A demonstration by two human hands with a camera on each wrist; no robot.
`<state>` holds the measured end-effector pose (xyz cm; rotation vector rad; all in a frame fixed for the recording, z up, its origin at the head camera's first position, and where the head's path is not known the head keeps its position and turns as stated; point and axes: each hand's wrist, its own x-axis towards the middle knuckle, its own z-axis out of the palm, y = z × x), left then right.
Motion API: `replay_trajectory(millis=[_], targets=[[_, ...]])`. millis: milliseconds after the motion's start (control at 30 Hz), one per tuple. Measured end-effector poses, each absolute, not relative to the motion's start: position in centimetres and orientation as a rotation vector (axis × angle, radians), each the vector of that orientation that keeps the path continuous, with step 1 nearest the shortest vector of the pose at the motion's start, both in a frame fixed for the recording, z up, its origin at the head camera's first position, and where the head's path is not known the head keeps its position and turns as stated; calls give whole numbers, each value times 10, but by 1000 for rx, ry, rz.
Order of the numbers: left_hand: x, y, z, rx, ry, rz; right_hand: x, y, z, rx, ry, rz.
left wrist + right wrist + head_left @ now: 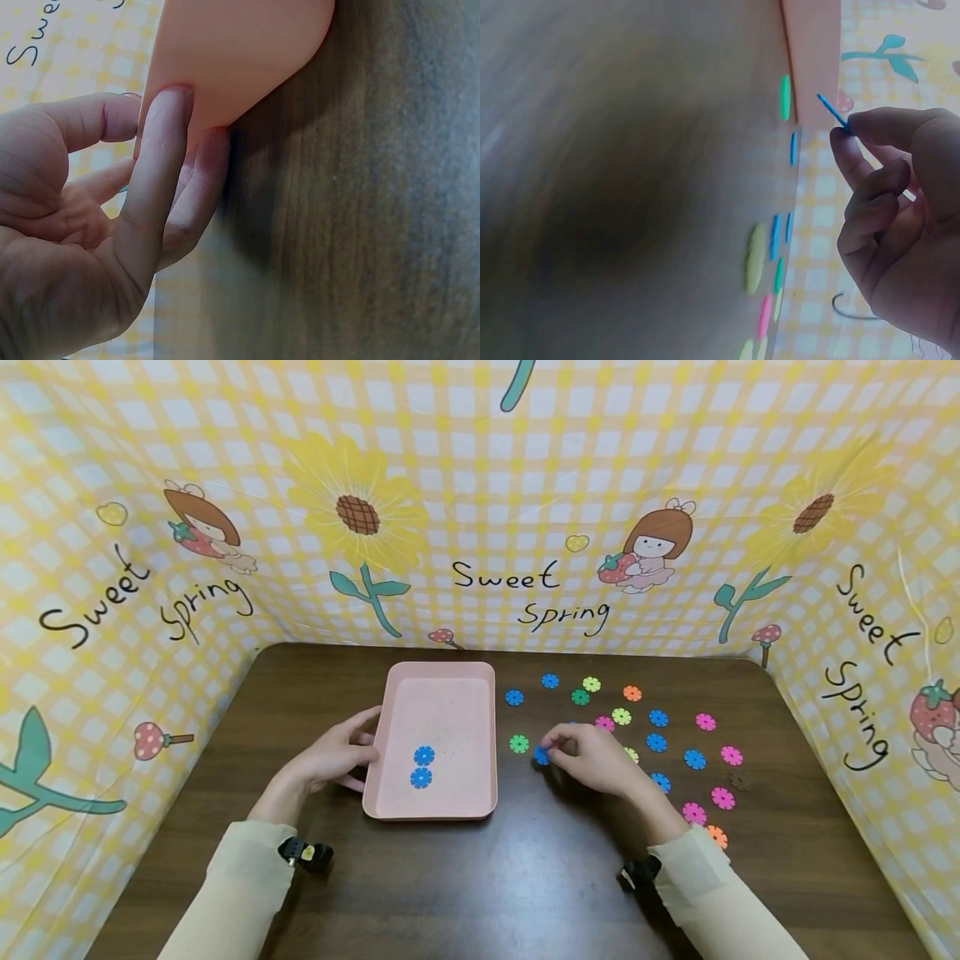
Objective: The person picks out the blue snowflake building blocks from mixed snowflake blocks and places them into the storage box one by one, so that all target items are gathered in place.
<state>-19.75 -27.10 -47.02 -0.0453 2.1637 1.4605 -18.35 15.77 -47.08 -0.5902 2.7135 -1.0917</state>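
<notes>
My left hand [336,753] is at the left side of a pink tray [487,752], its loosely extended fingertips [171,105] against the outer wall and rim. Two blue notched plastic discs [422,777] lie in the tray, one in front of the other. To the tray's right, my right hand [592,758] pinches another blue disc [832,111] between thumb and index finger. The right wrist view shows it edge-on and tilted, raised off the table. Close by lies a light green disc [519,744], between this hand and the tray.
Several discs are scattered over the table's right side, among them a blue disc [694,760], a pink disc [723,798], an orange disc [632,693] and a dark brown disc [738,780]. Yellow checked cloth [480,510] walls the dark wooden table [420,893] at the back and sides.
</notes>
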Motion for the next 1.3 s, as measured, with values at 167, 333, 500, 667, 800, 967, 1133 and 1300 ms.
replay_trajectory(millis=[167, 333, 500, 667, 800, 967, 1133, 1300], targets=[[-197, -271, -470, -46, 2166, 1459, -188, 137, -464, -597, 2689, -1226], [-197, -271, -468, -39, 2156, 1464, -194, 112, -459, -616, 2670, -1321], [-198, -271, -467, -34, 2153, 1460, -203, 82, -460, -606, 2659, -1388], [-197, -270, -466, -27, 2147, 1466, -211, 53, -461, -612, 2642, -1401], [-195, -269, -467, -20, 2137, 1479, -218, 34, -463, -632, 2636, -1374], [-195, -269, -466, -21, 2135, 1478, -223, 15, -463, -624, 2645, -1316], [-195, -269, -467, -22, 2135, 1476, -226, -1, -468, -599, 2638, -1279], [-196, -270, -468, -17, 2132, 1483, -228, -13, -475, -549, 2634, -1243]])
